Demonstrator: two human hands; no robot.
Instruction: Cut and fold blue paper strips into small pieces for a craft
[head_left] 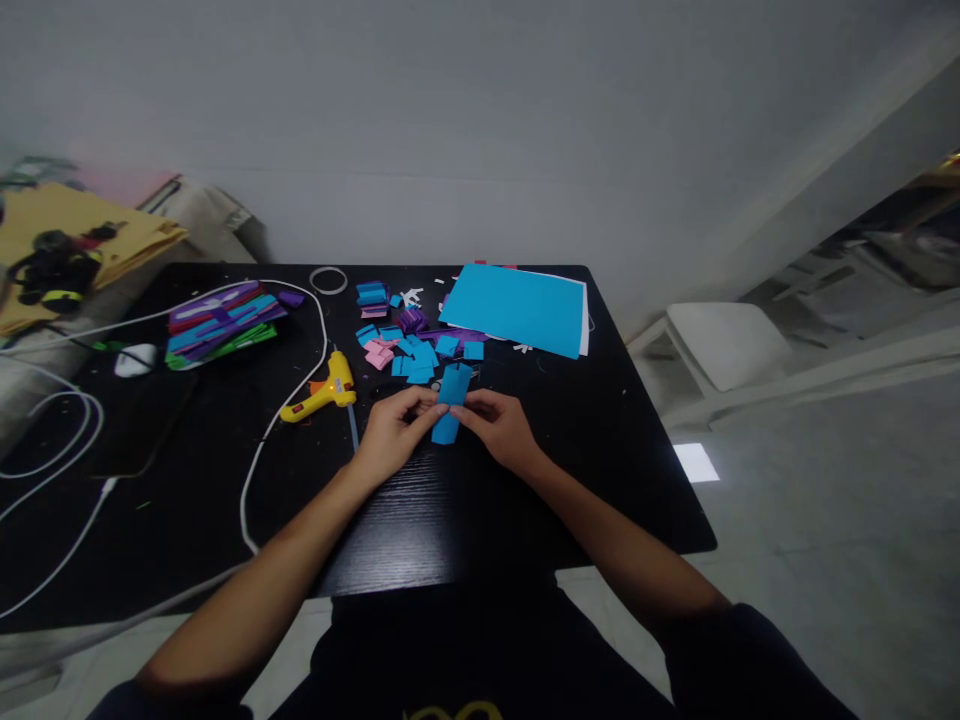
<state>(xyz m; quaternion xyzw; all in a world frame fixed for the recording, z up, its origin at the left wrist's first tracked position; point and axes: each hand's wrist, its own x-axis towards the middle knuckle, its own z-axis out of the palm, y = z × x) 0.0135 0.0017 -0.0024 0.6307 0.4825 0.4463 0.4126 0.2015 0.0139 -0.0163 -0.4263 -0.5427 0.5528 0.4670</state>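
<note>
A blue paper strip point(447, 425) is held upright-tilted between both hands above the front middle of the black table. My left hand point(397, 425) pinches its left edge with thumb and fingers. From the other side, my right hand point(499, 428) pinches the right edge, the two thumbs nearly meeting at the strip's middle. Just beyond the hands lie small cut blue paper pieces point(420, 358), with pink paper pieces point(379, 352) beside them. A large blue sheet point(517, 308) rests on white paper at the back right. Left of my left hand lies a yellow glue gun point(322, 390).
A stack of coloured paper strips point(221, 322) lies at the back left. A white cable point(259, 460) loops across the table around the glue gun. A dark phone point(142, 430) sits farther left. A white stool point(712, 345) stands right of the table, and a wall rises behind it.
</note>
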